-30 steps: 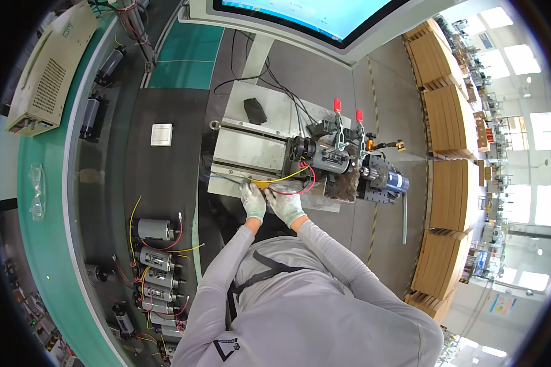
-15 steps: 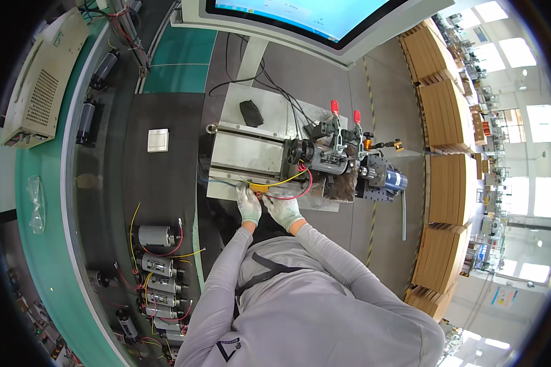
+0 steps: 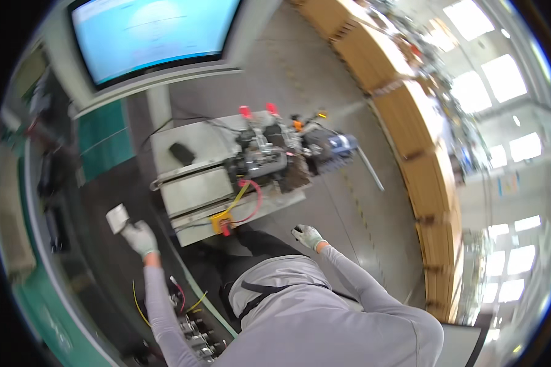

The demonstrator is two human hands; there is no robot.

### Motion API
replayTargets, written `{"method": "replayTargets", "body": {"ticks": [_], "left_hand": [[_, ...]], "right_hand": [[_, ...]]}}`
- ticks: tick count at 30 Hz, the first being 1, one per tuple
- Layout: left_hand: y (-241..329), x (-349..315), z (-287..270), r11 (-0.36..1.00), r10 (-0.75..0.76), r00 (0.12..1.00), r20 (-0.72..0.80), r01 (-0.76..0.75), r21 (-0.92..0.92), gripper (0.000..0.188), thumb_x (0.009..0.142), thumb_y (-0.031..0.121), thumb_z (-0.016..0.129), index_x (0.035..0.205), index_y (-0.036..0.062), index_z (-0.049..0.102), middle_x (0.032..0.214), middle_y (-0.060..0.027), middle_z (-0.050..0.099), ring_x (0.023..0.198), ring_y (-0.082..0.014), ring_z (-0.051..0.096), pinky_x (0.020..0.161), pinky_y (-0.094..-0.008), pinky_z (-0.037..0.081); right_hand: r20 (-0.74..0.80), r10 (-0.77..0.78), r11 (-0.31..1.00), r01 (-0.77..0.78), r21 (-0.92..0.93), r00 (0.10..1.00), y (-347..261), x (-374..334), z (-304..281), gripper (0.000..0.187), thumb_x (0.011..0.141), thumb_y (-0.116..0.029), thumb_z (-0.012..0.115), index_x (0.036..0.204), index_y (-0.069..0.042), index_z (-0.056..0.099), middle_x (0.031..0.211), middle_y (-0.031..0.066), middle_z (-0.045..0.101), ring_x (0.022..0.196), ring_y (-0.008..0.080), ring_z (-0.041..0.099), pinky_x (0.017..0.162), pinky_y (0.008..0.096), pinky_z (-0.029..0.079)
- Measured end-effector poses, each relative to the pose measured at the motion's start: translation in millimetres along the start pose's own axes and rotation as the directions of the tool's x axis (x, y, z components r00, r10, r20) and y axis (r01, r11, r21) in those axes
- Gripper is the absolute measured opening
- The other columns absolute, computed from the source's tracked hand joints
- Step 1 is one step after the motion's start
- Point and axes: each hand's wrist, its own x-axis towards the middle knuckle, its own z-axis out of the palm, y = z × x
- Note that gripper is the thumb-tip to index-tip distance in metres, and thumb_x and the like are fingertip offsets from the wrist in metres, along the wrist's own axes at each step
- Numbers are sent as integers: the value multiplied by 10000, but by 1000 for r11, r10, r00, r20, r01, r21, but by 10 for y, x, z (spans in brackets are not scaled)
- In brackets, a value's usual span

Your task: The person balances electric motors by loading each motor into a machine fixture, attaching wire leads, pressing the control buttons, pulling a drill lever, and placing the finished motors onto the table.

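Observation:
My left hand, in a pale work glove, reaches over the dark bench with fingers stretched out. Its fingertips meet the lower edge of a white square switch plate; blur hides whether they press it. My right hand, also gloved, hangs apart to the right of the fixture, fingers curled around a dark spot that I cannot make out. A grey cylindrical motor sits in the clamping fixture. Its yellow and red wires run to a yellow connector block at the near edge of the metal plate.
Red-handled toggle clamps stand over the motor, with a dark blue cylindrical unit to its right. A black object lies on the plate. A monitor is beyond. More motors lie lower left; stacked cardboard lines the right.
Both hands have left the yellow connector block. The left has moved leftward to the white switch plate, the right away to the right. The view has turned and shifted.

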Motion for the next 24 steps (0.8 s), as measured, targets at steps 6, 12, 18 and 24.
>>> {"method": "replayTargets", "body": {"ticks": [6,12,18,24], "left_hand": [[-1001,329,403,946,-156,831,535,-30,323,683,880,306,514,1399,-86,305,1499,-251,230,1395,-369,224,1146,-394,217],[-904,273,485,921,-268,747,609,383,-65,616,886,345,535,1282,-116,438,1315,-348,428,1233,-438,425,1051,-453,333],[376,-1109,-187,953,-257,904,341,295,-63,495,907,285,556,1172,-127,486,1209,-334,502,1158,-441,471,1019,-458,355],[2107,-1576,-1201,743,-118,880,461,386,-547,370,1004,281,412,1142,-19,578,1093,-131,627,991,-206,593,914,-320,439]], "right_hand": [[-25,390,919,-388,65,920,1616,-824,536,363,861,-353,516,941,-26,650,815,124,690,733,248,670,700,350,512],[323,474,821,-544,172,819,1845,-929,1130,374,820,-374,564,925,-39,694,772,144,686,663,219,655,628,352,506],[-57,255,951,-240,193,965,1353,81,674,464,820,-417,523,1047,-37,665,963,196,679,963,345,640,859,404,490],[164,-566,692,358,627,808,-1020,-64,-338,409,952,-338,530,1207,-20,567,999,116,643,902,178,596,853,296,473]]}}
